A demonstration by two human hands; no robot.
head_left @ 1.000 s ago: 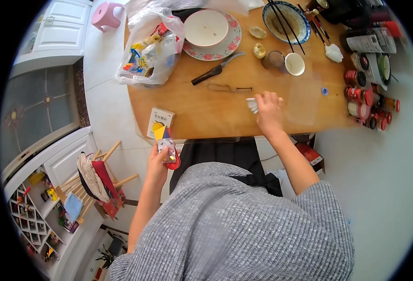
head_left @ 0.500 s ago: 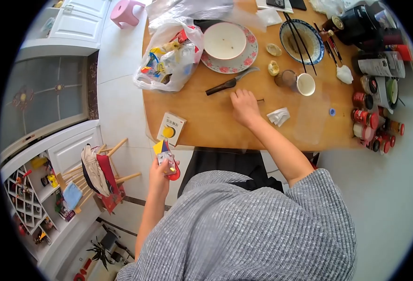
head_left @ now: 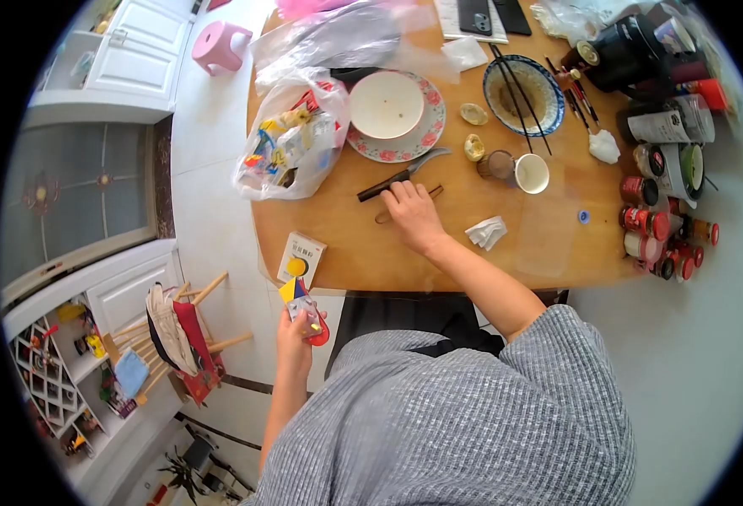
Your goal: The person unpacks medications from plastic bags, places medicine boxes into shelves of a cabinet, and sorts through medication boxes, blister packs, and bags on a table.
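Observation:
My left hand (head_left: pixel 297 331) is closed around a small clear plastic pack (head_left: pixel 306 314) with yellow, blue and red parts, low by the table's front edge. Just above it lies a white box (head_left: pixel 301 255) with dark print and a yellow disc. My right hand (head_left: pixel 414 218) rests low over the table, fingers curled over a thin dark looped tool (head_left: pixel 383 218) whose ends show on both sides. Its fingertips lie beside the black handle of a knife (head_left: pixel 386 183); whether they touch it I cannot tell. A crumpled tissue (head_left: pixel 485 233) lies right of this hand.
Behind the knife are a white bowl (head_left: pixel 386 105) on a floral plate (head_left: pixel 436 126) and a plastic bag (head_left: pixel 317 173) of wrappers. Further right stand a blue-rimmed bowl (head_left: pixel 492 91) with chopsticks (head_left: pixel 519 93), a paper cup (head_left: pixel 532 174) and several jars (head_left: pixel 641 223). A phone (head_left: pixel 474 17) lies at the back.
My right hand has moved left toward the knife handle, and the looped tool has shifted with it. The view has tilted slightly, so the table sits lower. My left hand still holds the pack.

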